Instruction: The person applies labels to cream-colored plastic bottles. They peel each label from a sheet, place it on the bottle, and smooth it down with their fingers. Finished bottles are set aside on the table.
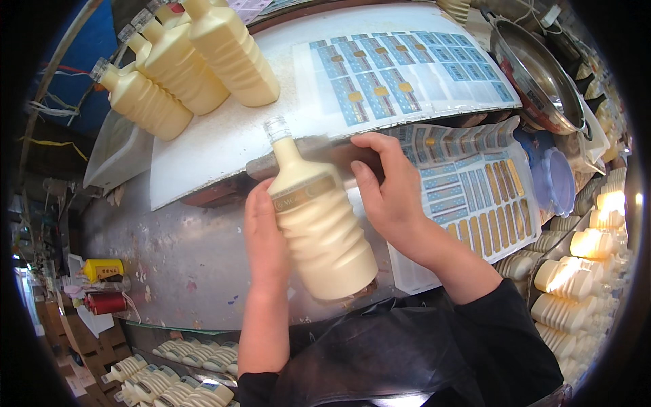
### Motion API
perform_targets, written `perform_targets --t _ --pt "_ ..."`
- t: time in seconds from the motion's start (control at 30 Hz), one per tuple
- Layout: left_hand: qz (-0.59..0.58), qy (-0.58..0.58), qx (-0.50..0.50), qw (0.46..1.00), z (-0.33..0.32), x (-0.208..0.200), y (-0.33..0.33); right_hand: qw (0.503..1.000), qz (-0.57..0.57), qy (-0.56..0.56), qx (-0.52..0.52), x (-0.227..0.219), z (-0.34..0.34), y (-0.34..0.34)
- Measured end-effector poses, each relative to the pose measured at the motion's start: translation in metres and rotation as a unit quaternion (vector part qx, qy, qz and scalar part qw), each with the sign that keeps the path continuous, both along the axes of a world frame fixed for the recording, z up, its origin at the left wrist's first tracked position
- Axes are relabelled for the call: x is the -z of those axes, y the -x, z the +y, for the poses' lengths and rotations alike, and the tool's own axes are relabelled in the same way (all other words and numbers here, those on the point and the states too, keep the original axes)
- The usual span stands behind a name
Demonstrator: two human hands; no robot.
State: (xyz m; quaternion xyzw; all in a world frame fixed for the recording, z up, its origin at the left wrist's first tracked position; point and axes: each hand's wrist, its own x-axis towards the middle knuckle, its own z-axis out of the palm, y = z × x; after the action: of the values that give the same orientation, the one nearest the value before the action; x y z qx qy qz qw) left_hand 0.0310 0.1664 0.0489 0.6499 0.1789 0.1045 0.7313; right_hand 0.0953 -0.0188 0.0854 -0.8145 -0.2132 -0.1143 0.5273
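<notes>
While the pale-yellow, ribbed plastic bottle (329,247) leans in front of the person, its clear screw neck pointing away, the left hand (266,230) lies along its left side, fingers against the shoulder; how far that hand closes around it, I cannot tell. The right hand (393,193) stands apart from the bottle's right side, thumb and forefinger spread, with nothing clearly between them. A blurred dark patch beside the neck might be something thin near those fingertips or only the shadowed edge behind.

A translucent brownish-gold band (308,193) crosses the bottle's shoulder, so the step in hand looks like setting or smoothing that strip. The next move seems to call for a steady left hand and light right fingertip pressure along the band, without creasing it.

Behind the bottle runs the front edge of a raised white board (224,142), near enough to limit forward travel. To the right, a limp white sheet of blue and gold labels (407,266) lies beneath the right forearm and could snag. More room opens leftward over the flecked grey metal tabletop (196,251), short of the clustered pale-yellow bottles (237,61) at the upper left.
</notes>
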Motion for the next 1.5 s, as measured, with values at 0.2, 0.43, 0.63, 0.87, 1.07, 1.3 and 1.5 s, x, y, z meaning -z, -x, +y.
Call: perform_targets --t 0.2,0.43,0.63,0.87,1.07,1.3,1.5 --pt "-0.020 0.164 0.049 0.985 -0.008 -0.002 0.009 0.957 -0.210 0.031 -0.198 -0.022 0.005 0.018" --pt "-0.070 0.135 0.085 0.985 -0.005 -0.007 0.009 0.970 0.228 0.004 -0.086 -0.012 -0.003 -0.016" --pt "0.008 -0.024 0.055 0.998 0.001 -0.013 0.003 0.955 0.267 0.097 -0.083 -0.017 0.013 -0.013" --pt "-0.026 0.030 0.038 0.998 0.005 -0.004 -0.002 0.957 0.271 0.081 -0.065 -0.014 0.015 -0.009" --pt "-0.031 0.036 0.046 0.998 0.009 -0.002 -0.003 0.958 0.267 0.085 -0.057 -0.014 0.016 -0.008" --pt "-0.071 0.022 0.041 0.996 0.011 0.012 -0.002 0.962 0.261 0.065 -0.054 -0.010 0.018 -0.007" --pt "-0.013 0.226 0.013 0.974 0.005 -0.011 -0.003 0.966 0.240 0.079 -0.054 -0.005 0.014 -0.008"
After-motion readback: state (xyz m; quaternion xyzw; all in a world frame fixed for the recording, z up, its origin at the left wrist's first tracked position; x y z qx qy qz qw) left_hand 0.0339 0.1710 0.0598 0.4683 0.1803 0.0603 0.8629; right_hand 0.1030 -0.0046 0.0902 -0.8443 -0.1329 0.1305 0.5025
